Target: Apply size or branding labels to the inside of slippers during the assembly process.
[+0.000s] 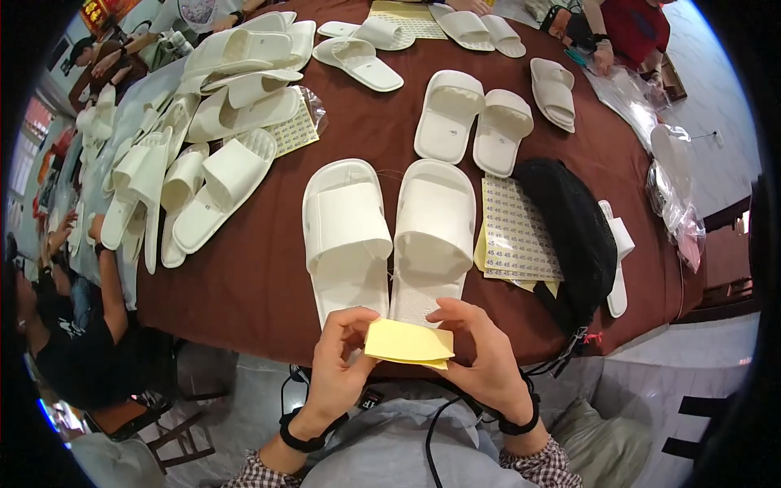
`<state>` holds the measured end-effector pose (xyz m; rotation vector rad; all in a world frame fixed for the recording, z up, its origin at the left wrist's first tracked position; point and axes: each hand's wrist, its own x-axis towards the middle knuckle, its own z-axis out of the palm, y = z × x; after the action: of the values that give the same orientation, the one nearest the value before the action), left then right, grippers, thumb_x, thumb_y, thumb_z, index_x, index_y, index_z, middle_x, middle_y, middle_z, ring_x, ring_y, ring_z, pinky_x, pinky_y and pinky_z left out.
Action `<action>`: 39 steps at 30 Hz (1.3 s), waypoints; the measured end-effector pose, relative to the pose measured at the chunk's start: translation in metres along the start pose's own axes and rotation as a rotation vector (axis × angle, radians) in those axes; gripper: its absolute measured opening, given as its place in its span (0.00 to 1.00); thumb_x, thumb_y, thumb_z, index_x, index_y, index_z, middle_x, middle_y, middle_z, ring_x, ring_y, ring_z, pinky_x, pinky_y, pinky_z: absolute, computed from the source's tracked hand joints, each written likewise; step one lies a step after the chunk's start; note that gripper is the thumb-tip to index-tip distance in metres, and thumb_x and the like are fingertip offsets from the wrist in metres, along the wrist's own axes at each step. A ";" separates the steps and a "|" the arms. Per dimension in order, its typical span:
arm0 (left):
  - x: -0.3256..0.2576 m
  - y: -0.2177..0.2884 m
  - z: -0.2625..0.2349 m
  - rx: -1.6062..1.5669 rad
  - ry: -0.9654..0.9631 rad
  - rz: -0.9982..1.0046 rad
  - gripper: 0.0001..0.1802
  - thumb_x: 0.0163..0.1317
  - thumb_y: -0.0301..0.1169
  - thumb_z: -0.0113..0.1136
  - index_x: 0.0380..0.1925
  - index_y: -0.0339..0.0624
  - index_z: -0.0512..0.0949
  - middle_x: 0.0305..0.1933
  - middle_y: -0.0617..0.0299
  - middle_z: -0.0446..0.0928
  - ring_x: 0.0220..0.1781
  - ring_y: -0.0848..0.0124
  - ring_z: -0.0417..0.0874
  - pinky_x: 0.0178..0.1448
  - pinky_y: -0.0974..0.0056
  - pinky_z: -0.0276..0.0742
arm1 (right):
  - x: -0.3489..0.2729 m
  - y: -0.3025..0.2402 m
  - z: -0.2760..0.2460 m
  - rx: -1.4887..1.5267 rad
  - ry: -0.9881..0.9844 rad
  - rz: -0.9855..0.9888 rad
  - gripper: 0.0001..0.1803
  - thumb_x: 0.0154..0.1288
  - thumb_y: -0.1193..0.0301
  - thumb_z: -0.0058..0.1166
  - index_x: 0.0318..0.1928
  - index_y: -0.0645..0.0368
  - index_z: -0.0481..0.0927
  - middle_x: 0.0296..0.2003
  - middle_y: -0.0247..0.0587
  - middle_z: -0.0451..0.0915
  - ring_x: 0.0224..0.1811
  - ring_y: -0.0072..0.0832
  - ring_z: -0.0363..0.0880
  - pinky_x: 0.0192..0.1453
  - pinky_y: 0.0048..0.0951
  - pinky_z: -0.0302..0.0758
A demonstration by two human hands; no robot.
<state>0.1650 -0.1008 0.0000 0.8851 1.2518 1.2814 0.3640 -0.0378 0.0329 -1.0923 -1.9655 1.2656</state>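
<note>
In front of my chest is a small folded piece of yellow paper (409,340), held between both hands over the table's near edge. My left hand (338,370) pinches its left end with thumb and fingers. At its right end, the thumb and curled fingers of my right hand (490,358) close on the paper. Just beyond lie two white slide slippers side by side, a left one (348,220) and a right one (437,203), toes pointing away from me. My hands and the paper cover their heel ends.
A brown-covered table (268,301) carries a heap of white slippers (236,89) at left and another pair (450,114) beyond. Yellow-backed sticker sheets (521,232) lie at right beside a black bag (565,228). Other people work around the table, one (630,37) at far right.
</note>
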 end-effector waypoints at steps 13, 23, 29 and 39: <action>-0.002 0.001 0.001 -0.061 0.000 0.049 0.24 0.66 0.17 0.58 0.62 0.39 0.68 0.50 0.58 0.78 0.46 0.76 0.79 0.52 0.70 0.76 | -0.001 0.010 0.010 0.798 0.141 0.406 0.11 0.76 0.71 0.51 0.50 0.65 0.79 0.34 0.34 0.82 0.34 0.16 0.79 0.37 0.20 0.74; 0.009 0.008 0.018 -0.492 -0.238 0.166 0.55 0.64 0.48 0.67 0.79 0.45 0.42 0.83 0.59 0.42 0.82 0.52 0.50 0.81 0.47 0.55 | 0.004 -0.003 0.026 -0.533 0.173 -0.664 0.22 0.52 0.73 0.62 0.50 0.52 0.86 0.43 0.36 0.84 0.42 0.27 0.85 0.42 0.26 0.82; 0.009 0.013 0.018 -0.899 -0.092 -0.231 0.38 0.75 0.50 0.41 0.78 0.43 0.50 0.76 0.55 0.59 0.75 0.55 0.64 0.80 0.50 0.59 | 0.007 0.000 0.034 -0.460 0.225 -0.615 0.22 0.53 0.73 0.61 0.52 0.56 0.85 0.45 0.32 0.84 0.46 0.27 0.83 0.43 0.28 0.80; 0.011 0.008 0.007 -0.561 0.068 -0.286 0.31 0.72 0.21 0.50 0.73 0.40 0.56 0.66 0.52 0.73 0.64 0.64 0.79 0.66 0.60 0.78 | 0.011 0.010 0.009 -0.577 0.341 -0.548 0.19 0.46 0.78 0.65 0.42 0.50 0.89 0.54 0.41 0.80 0.49 0.36 0.82 0.49 0.31 0.77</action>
<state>0.1686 -0.0882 0.0076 0.2533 0.9505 1.3368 0.3546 -0.0308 0.0206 -0.8416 -2.1886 0.2102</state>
